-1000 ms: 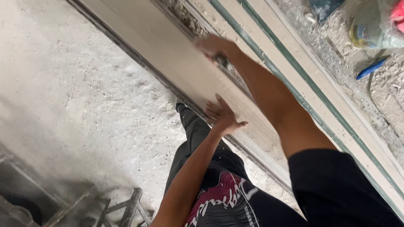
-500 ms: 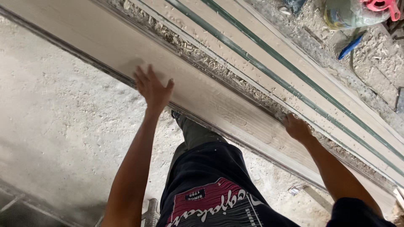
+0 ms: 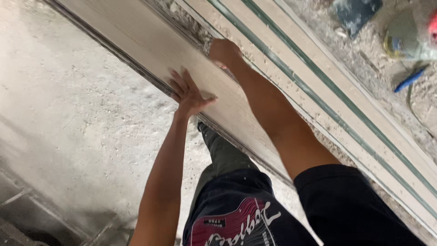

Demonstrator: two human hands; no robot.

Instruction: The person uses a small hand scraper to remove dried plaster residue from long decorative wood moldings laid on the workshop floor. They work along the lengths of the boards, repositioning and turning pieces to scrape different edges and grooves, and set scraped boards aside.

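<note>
A long pale beige tile (image 3: 136, 34) lies diagonally on a rough mortar bed. My left hand (image 3: 187, 91) rests flat on its near edge with the fingers spread apart. My right hand (image 3: 224, 52) is curled over the tile's far edge, where it meets the crumbly mortar strip (image 3: 182, 18); whether it grips the edge or only presses on it I cannot tell. Both arms reach out from my dark printed shirt at the bottom of the view.
Beyond the mortar strip run more laid beige tiles (image 3: 327, 77) with dark green stripes. A dark trowel-like tool (image 3: 355, 13), a blue tool (image 3: 409, 79) and a round container (image 3: 403, 41) lie at the upper right. Grey screed (image 3: 68, 118) fills the left.
The hands have come close together near the tile's middle: the left hand shifted along the near edge, and the right hand went from further along the tile up to its far edge.
</note>
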